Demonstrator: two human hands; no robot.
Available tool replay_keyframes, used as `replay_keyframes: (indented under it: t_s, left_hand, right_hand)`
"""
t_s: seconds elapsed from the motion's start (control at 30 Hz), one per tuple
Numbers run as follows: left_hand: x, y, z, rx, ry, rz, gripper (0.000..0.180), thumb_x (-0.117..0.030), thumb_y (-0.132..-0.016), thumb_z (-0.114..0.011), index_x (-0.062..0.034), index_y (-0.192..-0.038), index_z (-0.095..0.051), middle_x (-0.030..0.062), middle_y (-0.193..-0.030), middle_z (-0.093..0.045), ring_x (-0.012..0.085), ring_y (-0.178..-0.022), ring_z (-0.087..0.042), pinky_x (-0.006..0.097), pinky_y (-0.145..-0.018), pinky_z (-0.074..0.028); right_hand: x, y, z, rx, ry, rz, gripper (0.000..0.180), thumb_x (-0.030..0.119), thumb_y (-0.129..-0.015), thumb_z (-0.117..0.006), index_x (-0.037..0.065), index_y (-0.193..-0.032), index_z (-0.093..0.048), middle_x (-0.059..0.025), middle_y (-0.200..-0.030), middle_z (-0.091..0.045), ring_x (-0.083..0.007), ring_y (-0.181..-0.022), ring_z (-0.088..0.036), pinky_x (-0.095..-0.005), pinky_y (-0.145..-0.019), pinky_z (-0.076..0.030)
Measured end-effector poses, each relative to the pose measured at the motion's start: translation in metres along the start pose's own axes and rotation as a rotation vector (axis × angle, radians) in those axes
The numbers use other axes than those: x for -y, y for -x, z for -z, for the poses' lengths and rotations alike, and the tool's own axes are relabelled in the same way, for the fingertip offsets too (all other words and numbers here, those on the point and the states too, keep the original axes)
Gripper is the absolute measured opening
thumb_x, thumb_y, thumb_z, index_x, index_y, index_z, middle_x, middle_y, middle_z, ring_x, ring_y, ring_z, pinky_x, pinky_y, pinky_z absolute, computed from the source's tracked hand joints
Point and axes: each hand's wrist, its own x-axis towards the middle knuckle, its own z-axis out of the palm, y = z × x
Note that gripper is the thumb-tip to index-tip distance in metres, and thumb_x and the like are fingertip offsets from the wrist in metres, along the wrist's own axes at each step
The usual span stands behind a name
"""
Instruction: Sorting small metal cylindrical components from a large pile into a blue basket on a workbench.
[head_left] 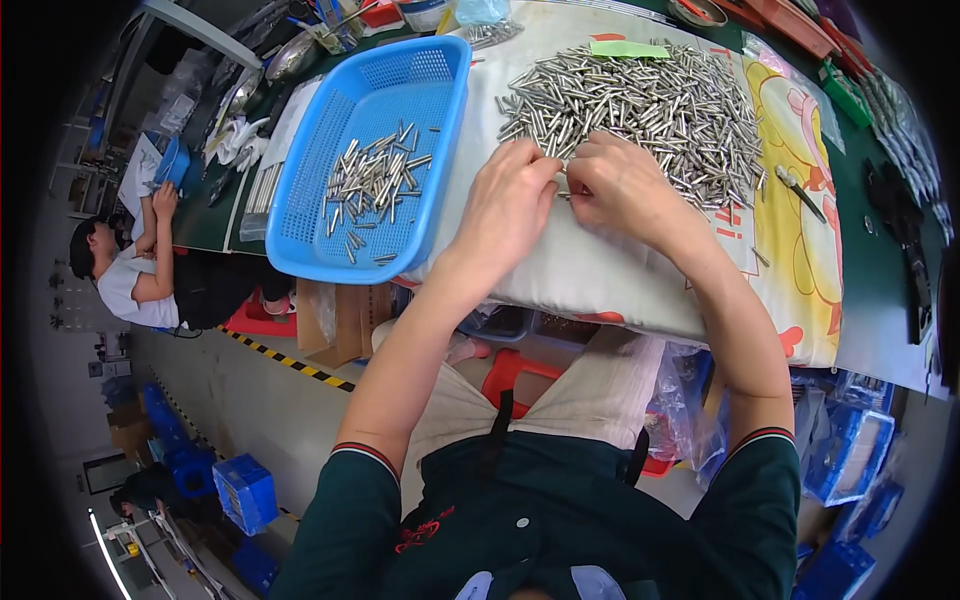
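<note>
A large heap of small silvery metal pins (640, 110) lies on a printed cloth (610, 265) in front of me. At the heap's near edge, my left hand (510, 195) is closed, thumb and fingers pressed together. Close beside it on the right, my right hand (622, 185) is also closed, its fingers curled down. A bit of metal shows between the two hands; which one grips it I cannot tell. To the left stands a blue plastic basket (305, 130) with a smaller pile of pins (375, 180) in it. A green slip (628, 49) rests on top of the heap.
On the cloth's right side lies a dark-handled tool (800, 192). A green box (845, 98) and bagged parts stand at the far right. White gloves (240, 143) and tools crowd the bench at left. Another person (135, 285) sits working at the far left.
</note>
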Motion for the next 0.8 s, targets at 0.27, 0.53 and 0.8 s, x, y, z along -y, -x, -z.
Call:
replay_keyframes:
  t_s: [0.27, 0.53, 0.8]
  left_hand:
    - [0.004, -0.001, -0.012, 0.071, 0.126, -0.019, 0.018, -0.005, -0.071, -0.064, 0.0005, -0.088, -0.063, 0.0128, -0.087, -0.055, 0.0290, -0.081, -0.056, 0.038, -0.072, -0.046]
    - [0.000, 0.002, -0.019, 0.032, -0.001, -0.041, 0.010, -0.002, -0.069, -0.064, -0.0003, -0.079, -0.062, 0.0112, -0.079, -0.056, 0.0290, -0.076, -0.057, 0.038, -0.068, -0.047]
    - [-0.004, 0.010, 0.002, 0.114, -0.108, -0.063, 0.008, -0.002, -0.069, -0.065, -0.0013, -0.076, -0.062, 0.0101, -0.076, -0.055, 0.0278, -0.075, -0.057, 0.038, -0.067, -0.047]
  right_hand:
    - [-0.015, 0.000, 0.020, -0.058, -0.078, -0.042, 0.009, 0.008, -0.066, -0.057, 0.000, -0.068, -0.055, -0.0122, -0.066, -0.057, -0.0291, -0.065, -0.056, -0.0371, -0.060, -0.046]
    - [-0.021, 0.000, 0.025, -0.148, -0.223, -0.155, 0.014, 0.009, -0.075, -0.059, -0.002, -0.082, -0.058, -0.0134, -0.067, -0.060, -0.0272, -0.062, -0.058, -0.0340, -0.061, -0.047]
    - [-0.009, 0.002, 0.017, -0.201, -0.055, -0.108, 0.008, 0.009, -0.076, -0.059, 0.002, -0.079, -0.061, -0.0128, -0.079, -0.060, -0.0301, -0.083, -0.055, -0.0390, -0.075, -0.045]
